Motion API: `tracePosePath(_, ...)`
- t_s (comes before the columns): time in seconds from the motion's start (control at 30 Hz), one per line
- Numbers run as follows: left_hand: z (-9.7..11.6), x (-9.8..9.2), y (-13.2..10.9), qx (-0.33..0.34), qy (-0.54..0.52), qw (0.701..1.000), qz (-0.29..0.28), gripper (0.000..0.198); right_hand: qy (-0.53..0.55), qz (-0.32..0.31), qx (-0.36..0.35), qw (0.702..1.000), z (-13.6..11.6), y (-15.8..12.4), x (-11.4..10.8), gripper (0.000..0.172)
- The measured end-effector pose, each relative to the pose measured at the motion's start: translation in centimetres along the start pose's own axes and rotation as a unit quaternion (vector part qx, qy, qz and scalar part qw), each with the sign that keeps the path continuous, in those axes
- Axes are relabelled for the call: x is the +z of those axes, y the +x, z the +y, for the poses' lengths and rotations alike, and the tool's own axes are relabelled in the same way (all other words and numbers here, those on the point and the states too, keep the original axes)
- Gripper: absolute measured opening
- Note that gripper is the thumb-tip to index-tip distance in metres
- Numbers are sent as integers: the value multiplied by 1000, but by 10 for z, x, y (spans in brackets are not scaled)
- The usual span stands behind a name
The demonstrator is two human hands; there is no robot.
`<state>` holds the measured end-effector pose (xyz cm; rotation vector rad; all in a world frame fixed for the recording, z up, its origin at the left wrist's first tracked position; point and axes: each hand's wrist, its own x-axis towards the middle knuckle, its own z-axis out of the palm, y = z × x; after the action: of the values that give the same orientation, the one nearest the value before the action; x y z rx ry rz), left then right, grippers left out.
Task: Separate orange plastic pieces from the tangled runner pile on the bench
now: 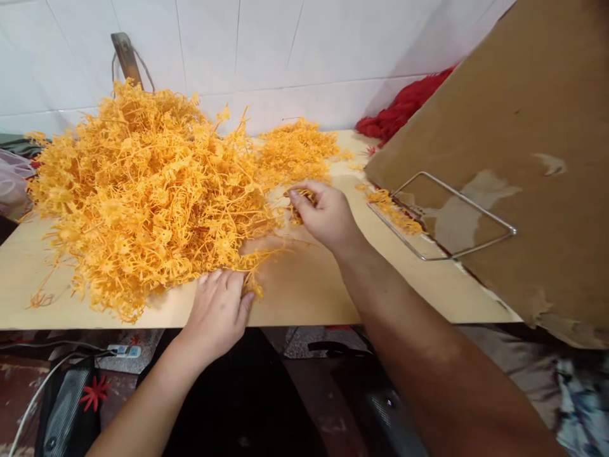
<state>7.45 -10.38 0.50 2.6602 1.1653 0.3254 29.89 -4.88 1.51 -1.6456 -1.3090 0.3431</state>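
A big heap of orange plastic flower sprigs point(157, 197) covers the left half of the pale tabletop point(304, 295). My left hand point(216, 311) is at the heap's front right edge, its fingers curled around the base of an orange sprig point(259, 263) whose thin stems stick out to the right. Farther right, my right hand point(326, 212) hovers low over the table with thumb and fingertips pinched together. What lies in that pinch is too small and partly hidden to name; orange bits show just behind the fingers. A flatter pile of orange pieces point(299, 149) lies beyond.
A large brown cardboard panel point(514, 127) leans at the right, with a bent metal wire frame point(469, 197) against it and orange scraps point(397, 212) at its foot. Red material point(404, 108) is heaped behind. A power strip point(124, 350) sits below the table edge.
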Motion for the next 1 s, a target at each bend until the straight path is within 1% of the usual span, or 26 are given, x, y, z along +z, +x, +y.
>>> tracePosePath(0.07,3,-13,-5,21,-22,1000,-4,24,83,9,28,996,4,1,-3,19)
tracePosePath(0.1,4,-21,-7,39,-36,999,4,24,121,12,43,992,5,1,-5,19)
tracePosePath(0.13,6,-31,-9,55,-50,997,24,23,156,15,59,986,6,1,-5,20)
tracePosePath(0.17,8,-41,-9,67,-61,994,58,23,188,18,75,979,7,1,-5,23)
tracePosePath(0.23,14,-60,-5,68,-59,984,156,24,243,19,102,965,8,1,-4,28)
tracePosePath(0.3,21,-76,4,50,-21,966,251,25,277,11,119,953,10,1,-3,31)
tracePosePath(0.33,24,-83,11,47,0,960,277,27,292,6,125,948,10,1,-2,31)
tracePosePath(0.37,28,-89,17,54,13,957,284,31,306,2,127,944,11,1,-2,32)
tracePosePath(0.4,31,-94,24,70,17,961,267,36,319,0,128,939,13,1,-2,33)
tracePosePath(0.43,34,-98,31,93,11,969,231,41,331,2,127,935,14,1,-3,35)
tracePosePath(0.5,39,-102,46,139,-14,982,123,48,349,8,121,929,16,0,-4,37)
tracePosePath(0.57,41,-98,61,157,-24,987,24,49,356,12,122,926,19,-1,-6,37)
tracePosePath(0.6,41,-94,69,152,-20,988,-3,46,361,12,126,924,20,-1,-7,36)
tracePosePath(0.63,40,-87,78,141,-14,990,-10,41,368,10,132,920,20,-2,-7,36)
tracePosePath(0.67,39,-78,88,125,-11,992,0,35,376,5,137,917,21,-2,-7,35)
tracePosePath(0.73,36,-57,108,91,-33,994,60,20,393,-10,131,910,21,-4,-7,37)
tracePosePath(0.77,34,-46,117,76,-63,991,90,17,400,-17,120,908,20,-5,-6,39)
tracePosePath(0.8,32,-34,127,63,-105,987,103,20,406,-24,106,907,20,-6,-6,41)
tracePosePath(0.83,30,-24,135,59,-153,982,97,23,410,-29,91,907,20,-8,-5,41)
tracePosePath(0.93,24,2,151,63,-285,956,40,22,402,-29,63,913,22,-10,-4,39)
tracePosePath(0.97,23,7,152,53,-311,948,35,22,396,-26,60,916,22,-11,-4,37)
tracePosePath(1.0,22,11,153,35,-324,944,40,21,390,-23,59,919,22,-11,-4,35)
